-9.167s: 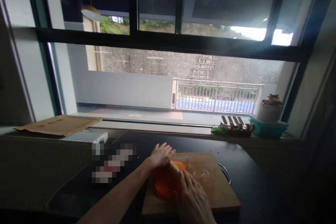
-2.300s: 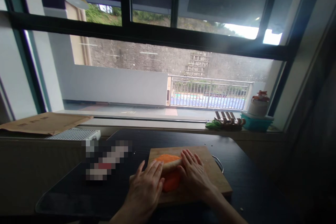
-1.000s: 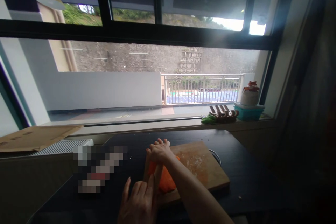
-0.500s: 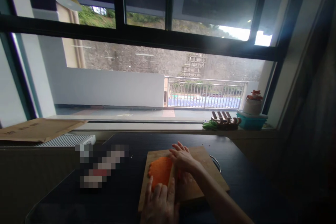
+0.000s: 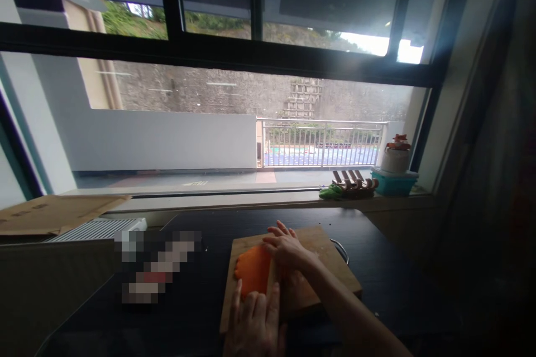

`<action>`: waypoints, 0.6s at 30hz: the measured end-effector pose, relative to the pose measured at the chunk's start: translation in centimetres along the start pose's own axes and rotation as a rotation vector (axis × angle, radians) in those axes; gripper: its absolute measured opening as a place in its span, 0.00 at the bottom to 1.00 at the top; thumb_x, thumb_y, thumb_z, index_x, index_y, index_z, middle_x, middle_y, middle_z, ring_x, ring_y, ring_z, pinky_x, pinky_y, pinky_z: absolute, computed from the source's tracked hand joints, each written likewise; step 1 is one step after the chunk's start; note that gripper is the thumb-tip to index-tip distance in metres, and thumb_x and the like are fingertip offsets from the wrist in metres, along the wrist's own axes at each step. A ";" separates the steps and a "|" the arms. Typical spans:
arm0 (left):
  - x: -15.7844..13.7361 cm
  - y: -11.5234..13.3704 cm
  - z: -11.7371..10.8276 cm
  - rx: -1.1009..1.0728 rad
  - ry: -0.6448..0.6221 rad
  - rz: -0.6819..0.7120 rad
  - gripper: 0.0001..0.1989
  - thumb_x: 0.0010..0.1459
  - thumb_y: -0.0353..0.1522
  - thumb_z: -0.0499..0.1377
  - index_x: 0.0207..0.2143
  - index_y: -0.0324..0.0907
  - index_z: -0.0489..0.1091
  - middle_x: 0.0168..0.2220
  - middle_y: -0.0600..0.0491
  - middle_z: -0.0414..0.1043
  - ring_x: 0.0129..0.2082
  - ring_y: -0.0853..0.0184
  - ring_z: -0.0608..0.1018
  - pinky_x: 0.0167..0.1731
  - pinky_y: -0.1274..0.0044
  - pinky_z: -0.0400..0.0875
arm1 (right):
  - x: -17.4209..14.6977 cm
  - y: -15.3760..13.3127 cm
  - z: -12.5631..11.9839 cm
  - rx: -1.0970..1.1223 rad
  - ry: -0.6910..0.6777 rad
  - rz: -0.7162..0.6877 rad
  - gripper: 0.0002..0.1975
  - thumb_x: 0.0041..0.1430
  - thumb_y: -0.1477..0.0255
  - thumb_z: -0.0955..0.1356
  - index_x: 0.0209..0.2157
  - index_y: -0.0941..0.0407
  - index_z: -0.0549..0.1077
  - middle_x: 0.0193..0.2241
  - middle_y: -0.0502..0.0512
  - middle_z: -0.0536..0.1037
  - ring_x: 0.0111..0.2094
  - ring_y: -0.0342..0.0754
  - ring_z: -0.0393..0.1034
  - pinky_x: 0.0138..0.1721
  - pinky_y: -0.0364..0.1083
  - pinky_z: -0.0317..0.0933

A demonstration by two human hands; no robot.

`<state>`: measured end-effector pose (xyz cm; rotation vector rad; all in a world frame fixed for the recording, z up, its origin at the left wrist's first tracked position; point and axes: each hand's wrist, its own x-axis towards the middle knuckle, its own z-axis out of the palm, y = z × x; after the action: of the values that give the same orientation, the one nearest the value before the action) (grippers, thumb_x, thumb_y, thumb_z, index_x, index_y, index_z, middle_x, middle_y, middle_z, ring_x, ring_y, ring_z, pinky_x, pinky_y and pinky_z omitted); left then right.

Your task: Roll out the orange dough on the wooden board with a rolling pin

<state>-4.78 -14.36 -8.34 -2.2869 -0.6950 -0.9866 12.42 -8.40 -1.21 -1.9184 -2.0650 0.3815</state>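
A flat orange sheet of dough or clay (image 5: 253,269) lies on the left half of a wooden board (image 5: 330,270). Along its right edge runs a pale wooden stick (image 5: 272,274) that looks like a rolling pin. Over the stick's far end rests my right hand (image 5: 288,248), palm down, fingers stretched out. My left hand (image 5: 253,321) is at the near end, its fingers apart and partly bent, some touching the sheet's near edge. Whatever lies under both palms is hidden.
The dark table (image 5: 196,326) carries the board, with a metal handle (image 5: 341,251) at its right side. A pixelated patch (image 5: 161,268) lies left. On the sill stand a teal box (image 5: 393,181), a brown rack-like object (image 5: 354,183) and a green item (image 5: 330,192). Cardboard (image 5: 62,215) is far left.
The whole view has shifted slightly left and up. Both hands keep nearly the same place on the board, and the orange sheet looks much the same.
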 end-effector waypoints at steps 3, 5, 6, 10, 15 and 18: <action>0.5 1.6 1.0 -0.047 0.121 -0.051 0.22 0.64 0.38 0.43 0.46 0.39 0.74 0.29 0.50 0.71 0.34 0.61 0.70 0.59 0.57 0.50 | -2.1 2.3 -0.6 0.055 0.035 0.031 0.23 0.66 0.64 0.56 0.60 0.48 0.65 0.67 0.51 0.51 0.68 0.51 0.32 0.64 0.58 0.34; 0.6 2.1 1.2 -0.071 0.093 -0.048 0.23 0.64 0.40 0.44 0.46 0.40 0.74 0.30 0.50 0.72 0.35 0.60 0.71 0.60 0.56 0.49 | -2.5 2.9 -0.6 0.057 0.038 0.029 0.23 0.67 0.65 0.55 0.60 0.49 0.65 0.67 0.52 0.51 0.68 0.50 0.34 0.65 0.56 0.34; 0.5 2.1 1.1 -0.072 0.043 -0.028 0.23 0.64 0.41 0.45 0.48 0.40 0.73 0.30 0.49 0.73 0.35 0.60 0.71 0.60 0.55 0.49 | -2.3 2.9 -0.5 0.047 0.031 0.026 0.23 0.67 0.65 0.55 0.60 0.49 0.65 0.67 0.52 0.51 0.68 0.51 0.34 0.64 0.56 0.34; -0.1 0.5 -0.1 -0.036 -0.102 0.008 0.22 0.64 0.38 0.47 0.53 0.37 0.69 0.32 0.50 0.74 0.35 0.61 0.72 0.59 0.56 0.50 | -0.1 0.6 0.3 -0.023 0.010 -0.020 0.22 0.66 0.67 0.56 0.57 0.50 0.68 0.65 0.53 0.58 0.68 0.53 0.35 0.64 0.58 0.36; -0.1 -1.4 -1.7 -0.034 -0.159 0.024 0.20 0.63 0.37 0.50 0.52 0.36 0.68 0.32 0.52 0.74 0.36 0.62 0.73 0.57 0.59 0.52 | 2.1 -2.1 0.9 -0.018 0.037 -0.034 0.21 0.67 0.64 0.54 0.54 0.48 0.70 0.59 0.53 0.67 0.67 0.54 0.39 0.62 0.63 0.35; 0.1 -0.7 -1.4 -0.022 -0.136 0.037 0.21 0.63 0.37 0.50 0.53 0.36 0.68 0.32 0.51 0.74 0.34 0.62 0.73 0.57 0.58 0.51 | 1.2 -1.4 0.8 -0.011 0.037 -0.023 0.21 0.68 0.63 0.53 0.54 0.48 0.70 0.60 0.52 0.66 0.68 0.54 0.35 0.62 0.62 0.35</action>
<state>-5.83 -14.75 -7.32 -2.3945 -0.6981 -0.8317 10.76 -7.27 -1.37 -1.8922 -2.0676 0.3278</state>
